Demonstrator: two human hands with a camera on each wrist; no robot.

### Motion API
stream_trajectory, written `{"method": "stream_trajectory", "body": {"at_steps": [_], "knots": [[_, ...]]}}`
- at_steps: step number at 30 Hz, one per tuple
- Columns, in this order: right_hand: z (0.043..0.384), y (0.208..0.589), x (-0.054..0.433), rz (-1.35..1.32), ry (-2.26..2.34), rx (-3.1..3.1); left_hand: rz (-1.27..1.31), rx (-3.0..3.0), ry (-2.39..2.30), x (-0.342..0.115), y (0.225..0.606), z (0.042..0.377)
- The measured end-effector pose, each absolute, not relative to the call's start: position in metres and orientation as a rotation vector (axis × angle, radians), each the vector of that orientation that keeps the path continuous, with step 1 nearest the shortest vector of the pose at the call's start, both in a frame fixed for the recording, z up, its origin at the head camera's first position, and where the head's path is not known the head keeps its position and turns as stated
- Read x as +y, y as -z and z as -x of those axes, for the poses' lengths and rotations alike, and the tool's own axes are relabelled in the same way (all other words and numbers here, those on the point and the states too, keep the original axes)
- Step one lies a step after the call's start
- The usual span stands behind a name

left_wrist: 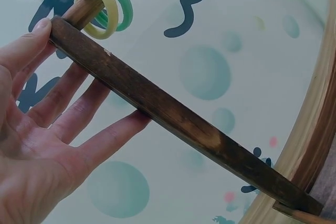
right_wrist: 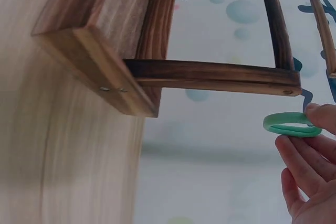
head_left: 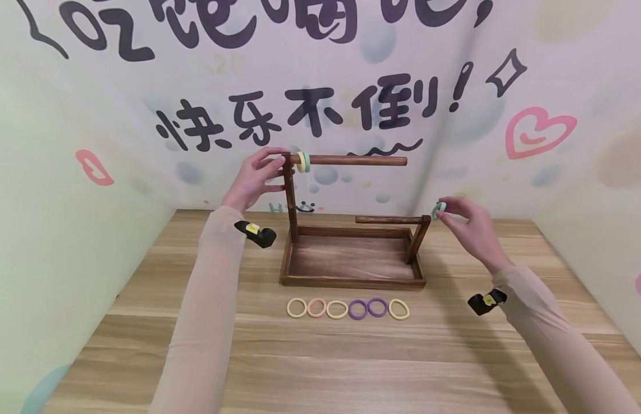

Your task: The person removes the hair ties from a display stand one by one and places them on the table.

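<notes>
A dark wooden rack has a tall post on the left and a short post on the right, each with a horizontal bar. My left hand holds the top of the tall post, thumb at its end and fingers against its side. Beside it, a yellow hair tie and a green hair tie hang around the upper bar. My right hand pinches another green hair tie between thumb and fingers, just outside the top of the short post, apart from it.
In front of the rack, several yellow, pink and purple hair ties lie in a row on the wooden table, among them a pink one and a purple one. The lower bar points left. A printed cloth hangs behind.
</notes>
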State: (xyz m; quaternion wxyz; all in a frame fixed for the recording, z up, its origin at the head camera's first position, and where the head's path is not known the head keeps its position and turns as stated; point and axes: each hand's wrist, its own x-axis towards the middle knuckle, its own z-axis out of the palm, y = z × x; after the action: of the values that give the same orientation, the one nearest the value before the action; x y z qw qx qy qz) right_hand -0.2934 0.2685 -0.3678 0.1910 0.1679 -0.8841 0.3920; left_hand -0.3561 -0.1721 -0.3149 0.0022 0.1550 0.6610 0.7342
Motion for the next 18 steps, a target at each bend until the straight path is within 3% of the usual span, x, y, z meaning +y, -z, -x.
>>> {"method": "stream_trajectory", "body": {"at_steps": [18], "knots": [[0.267, 0.385, 0.287, -0.571, -0.995, -2.552, -0.466, 2.080, -2.305, -0.171, 0.314, 0.355]]}}
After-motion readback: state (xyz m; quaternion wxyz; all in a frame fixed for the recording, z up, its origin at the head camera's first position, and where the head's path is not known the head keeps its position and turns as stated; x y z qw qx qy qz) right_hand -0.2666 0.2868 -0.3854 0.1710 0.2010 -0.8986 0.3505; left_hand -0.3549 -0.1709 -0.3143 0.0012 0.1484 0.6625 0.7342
